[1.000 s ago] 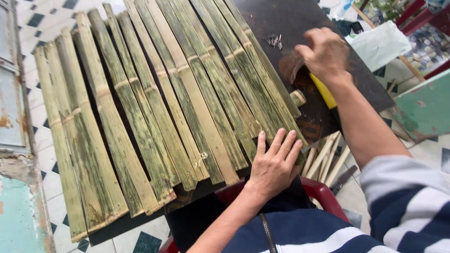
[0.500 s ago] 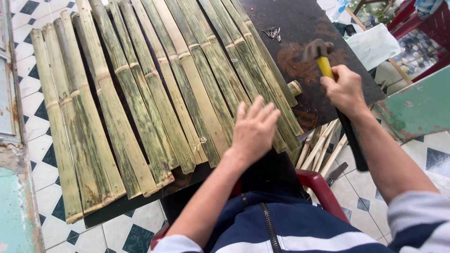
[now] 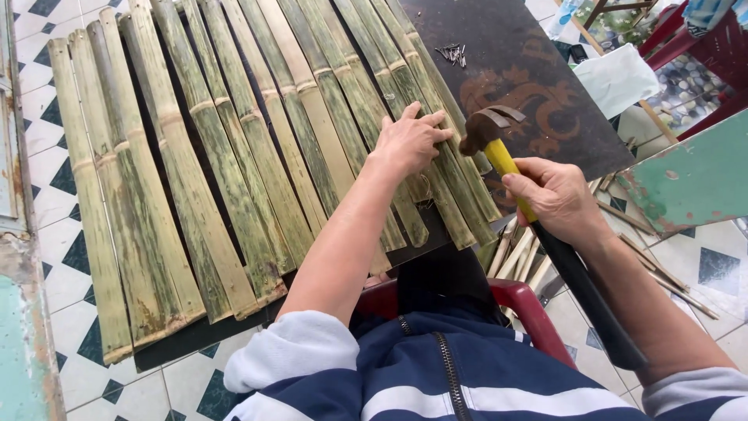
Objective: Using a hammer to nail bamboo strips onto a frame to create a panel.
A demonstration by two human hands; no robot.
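left hand (image 3: 409, 142) has slid up the slats (image 3: 234, 171), fingers flat and together. right hand (image 3: 557, 195), clamped on the hammer (image 3: 499, 148), now hangs lower, by the board's (image 3: 545, 86) near edge

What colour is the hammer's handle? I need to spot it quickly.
The hammer handle is yellow near the head, black below, where the right hand holds it; head view.

Hammer up, palm down on the bamboo

My left hand (image 3: 411, 142) presses flat on the bamboo slats (image 3: 234, 156) laid side by side across the dark board (image 3: 538, 86). My right hand (image 3: 555, 196) grips the hammer (image 3: 499, 148) by its yellow and black handle, head raised just beside my left fingers. Nails (image 3: 453, 53) lie farther up the board.
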